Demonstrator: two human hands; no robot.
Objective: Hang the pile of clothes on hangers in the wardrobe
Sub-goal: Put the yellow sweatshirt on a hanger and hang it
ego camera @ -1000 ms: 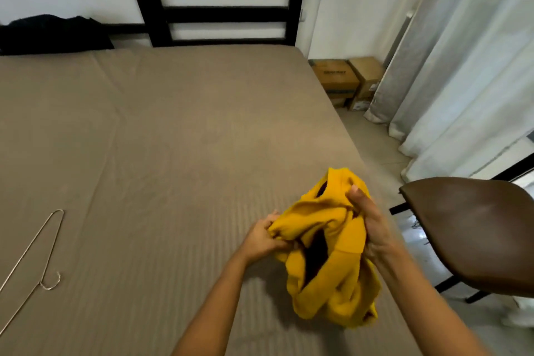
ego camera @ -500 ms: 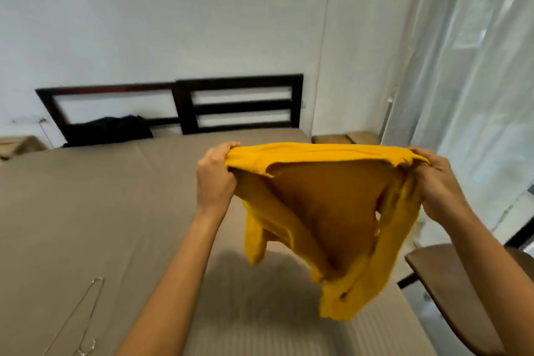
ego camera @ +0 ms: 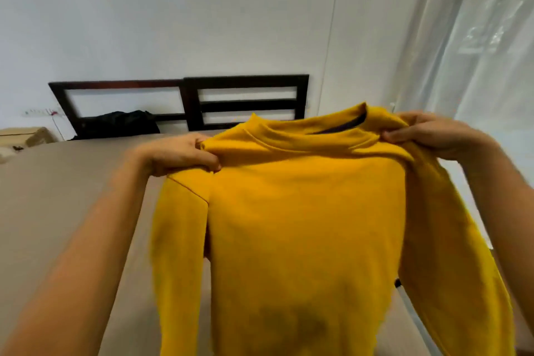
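two pinches: left hand (ego camera: 185, 154), right hand (ego camera: 427, 136) hold the yellow sweater (ego camera: 303, 225).
looks soft, light; grip shoulders at ten and two o'clock.

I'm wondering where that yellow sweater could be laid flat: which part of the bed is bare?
Bare sheet on the bed runs left of the yellow sweater, from the left hand back to the black clothing by the headboard. Rightward, sweater, right hand and curtain crowd the view.
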